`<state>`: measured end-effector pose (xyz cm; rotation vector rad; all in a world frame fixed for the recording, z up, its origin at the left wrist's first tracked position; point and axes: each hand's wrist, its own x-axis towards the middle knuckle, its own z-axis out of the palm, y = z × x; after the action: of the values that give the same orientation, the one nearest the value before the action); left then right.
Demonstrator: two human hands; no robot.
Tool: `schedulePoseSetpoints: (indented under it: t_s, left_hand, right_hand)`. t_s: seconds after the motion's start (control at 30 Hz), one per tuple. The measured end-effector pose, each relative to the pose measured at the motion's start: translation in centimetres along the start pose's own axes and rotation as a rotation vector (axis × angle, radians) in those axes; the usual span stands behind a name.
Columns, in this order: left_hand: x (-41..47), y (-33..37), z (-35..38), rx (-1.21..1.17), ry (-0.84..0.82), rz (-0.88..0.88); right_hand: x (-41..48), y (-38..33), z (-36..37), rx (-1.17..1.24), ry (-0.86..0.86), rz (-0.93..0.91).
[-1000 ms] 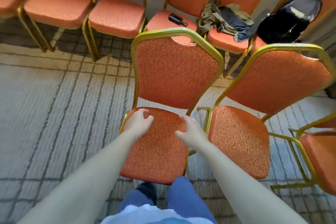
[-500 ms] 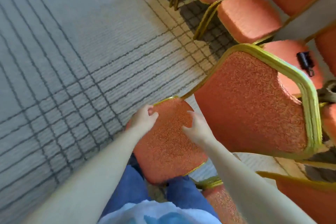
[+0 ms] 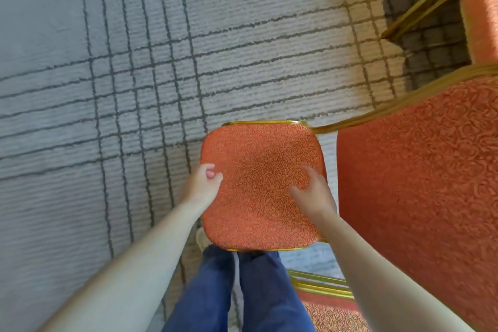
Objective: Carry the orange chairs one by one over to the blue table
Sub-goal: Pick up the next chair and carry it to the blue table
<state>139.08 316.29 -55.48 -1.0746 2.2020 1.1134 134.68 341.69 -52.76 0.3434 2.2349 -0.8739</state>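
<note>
Grey lined carpet [image 3: 107, 89] is seen over most of the view. The orange chair [image 3: 261, 183] is held by its seat, backrest to the right, front edge above the person's legs. Seat's left edge is gripped by the left hand [image 3: 200, 187], its right edge by the right hand [image 3: 314, 194], fingers curled.

**Setting: a function or conference hall**

Grey carpet [image 3: 80, 35] crossed by dark grid lines is covering the visible floor. Identical banquet chairs are crowding the right side: the orange chair [image 3: 258, 188] at centre, a neighbouring chair [image 3: 482, 8] at upper right and another seat [image 3: 331, 312] at the bottom edge are all showing the same orange upholstery and gold metal frames, furniture typical of hotel event rooms
</note>
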Motion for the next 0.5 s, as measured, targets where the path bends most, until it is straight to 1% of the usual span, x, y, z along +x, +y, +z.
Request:
schedulePoseSetpoints:
  t_s: [0.17,0.27,0.43,0.5]
  left_hand:
    - [2.8,-4.3,1.9,-0.040,0.029,-0.099]
    - [4.8,-7.2,3.0,0.000,0.071,-0.146]
    - [6.7,-10.2,5.2,-0.057,0.072,-0.239]
    - [7.3,-11.0,6.4,-0.095,0.077,-0.251]
  right_hand:
    - [3.3,3.5,2.0,-0.025,0.011,0.052]
    - [5.2,5.5,3.3,-0.010,0.016,0.107]
    - [7.7,8.5,5.1,0.036,0.096,0.169]
    - [8.5,9.6,5.8,0.049,0.128,0.188]
